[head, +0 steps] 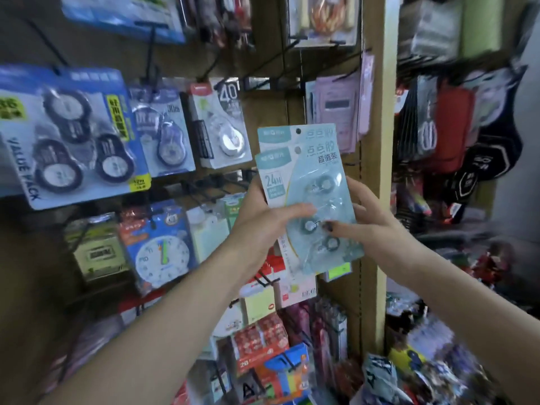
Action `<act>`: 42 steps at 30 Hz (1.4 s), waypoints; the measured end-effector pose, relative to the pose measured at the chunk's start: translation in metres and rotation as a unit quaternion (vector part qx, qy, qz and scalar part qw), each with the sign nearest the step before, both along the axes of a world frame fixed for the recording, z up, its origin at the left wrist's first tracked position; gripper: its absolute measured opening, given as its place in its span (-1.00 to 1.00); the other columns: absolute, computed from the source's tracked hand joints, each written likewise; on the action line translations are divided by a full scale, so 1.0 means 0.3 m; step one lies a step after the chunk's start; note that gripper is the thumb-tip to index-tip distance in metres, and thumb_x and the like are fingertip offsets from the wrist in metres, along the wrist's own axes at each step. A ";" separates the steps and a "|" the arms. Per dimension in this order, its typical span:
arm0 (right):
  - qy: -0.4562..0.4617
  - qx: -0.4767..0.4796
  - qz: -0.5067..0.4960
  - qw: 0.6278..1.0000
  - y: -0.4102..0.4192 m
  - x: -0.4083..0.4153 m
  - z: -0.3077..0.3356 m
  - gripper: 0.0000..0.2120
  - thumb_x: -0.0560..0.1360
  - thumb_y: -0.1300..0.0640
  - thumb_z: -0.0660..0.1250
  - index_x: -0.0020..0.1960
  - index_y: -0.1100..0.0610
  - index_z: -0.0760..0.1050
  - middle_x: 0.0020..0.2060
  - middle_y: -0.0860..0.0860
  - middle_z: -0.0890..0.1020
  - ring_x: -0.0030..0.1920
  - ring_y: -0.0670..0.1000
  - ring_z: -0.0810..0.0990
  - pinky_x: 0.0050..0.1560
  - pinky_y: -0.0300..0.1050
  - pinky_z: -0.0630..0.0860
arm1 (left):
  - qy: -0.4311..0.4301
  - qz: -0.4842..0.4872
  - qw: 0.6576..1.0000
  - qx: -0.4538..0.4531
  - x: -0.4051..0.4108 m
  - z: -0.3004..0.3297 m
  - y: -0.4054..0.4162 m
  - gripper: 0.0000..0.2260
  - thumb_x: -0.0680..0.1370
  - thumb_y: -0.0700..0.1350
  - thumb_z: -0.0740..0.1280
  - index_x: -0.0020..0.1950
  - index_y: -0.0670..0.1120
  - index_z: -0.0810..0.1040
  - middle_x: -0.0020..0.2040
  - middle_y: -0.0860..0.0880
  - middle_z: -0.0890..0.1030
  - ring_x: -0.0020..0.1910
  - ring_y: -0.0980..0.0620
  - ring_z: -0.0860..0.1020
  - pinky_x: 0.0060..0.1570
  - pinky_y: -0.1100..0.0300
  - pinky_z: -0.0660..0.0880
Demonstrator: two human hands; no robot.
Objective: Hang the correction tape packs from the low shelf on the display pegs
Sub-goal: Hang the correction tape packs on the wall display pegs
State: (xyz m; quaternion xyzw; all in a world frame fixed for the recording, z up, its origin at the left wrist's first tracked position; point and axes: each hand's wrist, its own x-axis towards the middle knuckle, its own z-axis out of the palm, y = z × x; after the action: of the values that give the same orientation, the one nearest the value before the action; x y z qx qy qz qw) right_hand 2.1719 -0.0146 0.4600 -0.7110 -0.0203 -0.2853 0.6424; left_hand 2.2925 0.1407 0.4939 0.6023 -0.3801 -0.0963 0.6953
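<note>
Two pale teal correction tape packs are stacked one over the other, raised in front of the peg display, their hang holes at the top. My left hand grips them from the left, thumb across the front pack. My right hand holds their right edge, one finger lying on the blister. A bare black peg juts out above the packs. More correction tape packs hang to the left: a blue value pack, a 30m pack and a white 40m pack.
A wooden post bounds the peg panel on the right, with pink packets beside it. Clock toys, sticky notes and red boxes hang or stand below. Dark pouches fill the rack at far right.
</note>
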 end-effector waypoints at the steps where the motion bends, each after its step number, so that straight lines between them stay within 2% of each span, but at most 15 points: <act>1: -0.008 0.003 0.002 1.000 -0.008 0.016 0.036 -0.32 0.51 0.41 0.42 0.44 -0.19 0.44 0.18 0.07 0.73 0.15 0.11 0.73 0.04 0.05 0.69 | -0.007 0.008 1.000 -0.005 0.017 0.036 -0.012 -0.46 0.41 -0.41 0.57 0.32 -0.08 0.55 0.13 -0.02 0.77 0.11 -0.02 0.74 0.11 -0.03 0.67; 3: -0.018 0.018 0.005 1.000 -0.027 0.051 0.103 -0.35 0.50 0.41 0.42 0.43 -0.15 0.45 0.15 0.06 0.74 0.10 0.11 0.75 -0.07 -0.03 0.69 | -0.020 0.025 0.999 -0.009 0.048 0.105 -0.032 -0.43 0.39 -0.38 0.60 0.35 -0.12 0.53 0.14 -0.06 0.76 0.10 -0.05 0.75 0.13 -0.06 0.68; 5: -0.027 0.032 0.007 0.999 -0.047 0.089 0.159 -0.38 0.49 0.38 0.44 0.42 -0.12 0.47 0.16 0.07 0.74 0.10 0.13 0.75 -0.07 0.02 0.69 | -0.028 0.041 0.999 -0.005 0.079 0.164 -0.050 -0.42 0.37 -0.30 0.63 0.35 -0.13 0.54 0.13 -0.06 0.77 0.08 -0.03 0.76 0.10 -0.04 0.70; 8: -0.035 0.047 0.017 0.998 -0.071 0.144 0.220 -0.39 0.47 0.35 0.48 0.42 -0.07 0.49 0.20 0.11 0.72 0.14 0.19 0.74 0.08 0.20 0.68 | -0.060 0.052 0.997 0.023 0.132 0.235 -0.075 -0.52 0.42 -0.23 0.62 0.31 -0.12 0.60 0.11 -0.01 0.78 0.05 0.03 0.76 0.08 0.02 0.69; 10: -0.042 0.058 0.011 0.997 -0.083 0.173 0.248 -0.39 0.46 0.36 0.49 0.41 -0.05 0.50 0.22 0.13 0.71 0.14 0.21 0.73 0.15 0.25 0.66 | -0.077 0.062 0.994 0.044 0.154 0.274 -0.090 -0.42 0.39 -0.12 0.65 0.35 -0.07 0.54 0.16 0.03 0.75 0.10 0.04 0.74 0.12 0.01 0.67; 14: -0.056 0.074 -0.001 0.996 -0.108 0.212 0.286 -0.40 0.46 0.35 0.49 0.41 -0.04 0.49 0.22 0.06 0.71 0.10 0.16 0.76 0.07 0.20 0.69 | -0.085 0.081 0.991 0.064 0.175 0.330 -0.111 -0.34 0.43 -0.06 0.65 0.35 0.05 0.30 0.21 0.08 0.65 0.16 0.08 0.65 0.13 0.08 0.60; 19: -0.058 0.063 0.002 0.996 -0.135 0.234 0.313 -0.42 0.48 0.33 0.48 0.41 -0.06 0.48 0.20 0.00 0.71 0.08 0.12 0.77 -0.05 0.08 0.69 | -0.093 0.086 0.989 0.078 0.200 0.360 -0.132 -0.36 0.43 -0.03 0.64 0.31 0.08 0.28 0.20 0.08 0.65 0.14 0.06 0.65 0.22 -0.03 0.61; 21: -0.058 0.055 0.006 0.997 -0.150 0.240 0.321 -0.42 0.48 0.32 0.47 0.42 -0.07 0.49 0.21 0.02 0.71 0.11 0.13 0.75 0.01 0.12 0.68 | -0.100 0.093 0.988 0.079 0.203 0.367 -0.139 -0.34 0.43 -0.01 0.64 0.35 0.05 0.30 0.20 0.09 0.65 0.14 0.08 0.65 0.19 0.02 0.61; 24: -0.058 0.048 0.012 0.997 -0.174 0.250 0.332 -0.42 0.49 0.30 0.48 0.43 -0.07 0.48 0.25 0.03 0.69 0.15 0.16 0.74 0.14 0.23 0.66 | -0.103 0.098 0.987 0.078 0.202 0.377 -0.150 -0.36 0.44 -0.01 0.64 0.33 0.05 0.28 0.17 0.09 0.64 0.07 0.15 0.64 -0.01 0.18 0.59; 28: -0.047 0.038 0.027 0.998 -0.196 0.263 0.344 -0.43 0.50 0.27 0.48 0.44 -0.06 0.48 0.26 0.06 0.69 0.16 0.18 0.73 0.16 0.27 0.65 | -0.100 0.102 0.986 0.083 0.207 0.382 -0.160 -0.34 0.44 0.02 0.63 0.36 0.02 0.30 0.17 0.09 0.65 0.06 0.12 0.67 -0.03 0.15 0.61; 31: -0.042 0.031 0.029 0.998 -0.202 0.268 0.352 -0.45 0.51 0.26 0.47 0.44 -0.05 0.48 0.24 0.06 0.70 0.15 0.17 0.74 0.13 0.23 0.67 | -0.097 0.104 0.986 0.084 0.214 0.383 -0.164 -0.35 0.45 0.02 0.63 0.37 0.02 0.30 0.14 0.12 0.65 0.03 0.15 0.66 -0.07 0.17 0.60; 36: -0.028 0.022 0.038 0.999 -0.206 0.286 0.369 -0.52 0.53 0.23 0.45 0.40 -0.04 0.52 0.20 0.06 0.72 0.14 0.16 0.75 -0.02 0.06 0.68 | -0.087 0.108 0.987 0.084 0.241 0.389 -0.169 -0.39 0.47 0.04 0.61 0.33 0.04 0.29 0.14 0.11 0.64 0.06 0.12 0.66 0.09 0.09 0.63; 39: -0.003 0.037 0.024 0.999 -0.214 0.318 0.381 -0.53 0.51 0.22 0.47 0.38 -0.04 0.54 0.18 0.08 0.74 0.11 0.16 0.76 -0.03 0.06 0.68 | -0.073 0.122 0.986 0.088 0.264 0.390 -0.175 -0.39 0.45 0.08 0.61 0.31 0.02 0.30 0.16 0.09 0.64 0.14 0.03 0.66 0.23 -0.06 0.62; 42: 0.033 0.026 0.017 0.999 -0.230 0.368 0.405 -0.58 0.51 0.20 0.46 0.34 -0.03 0.58 0.16 0.07 0.74 0.12 0.15 0.75 0.06 0.09 0.68 | -0.052 0.130 0.986 0.091 0.281 0.389 -0.185 -0.31 0.40 0.14 0.60 0.34 -0.01 0.29 0.20 0.06 0.62 0.19 -0.01 0.65 0.26 -0.10 0.61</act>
State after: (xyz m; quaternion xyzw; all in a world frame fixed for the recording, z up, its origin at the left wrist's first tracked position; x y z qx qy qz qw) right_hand 2.2823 -0.0834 0.5814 -0.7024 -0.0035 -0.2509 0.6661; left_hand 2.3768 0.0852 0.6107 0.7116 -0.3235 -0.0076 0.6236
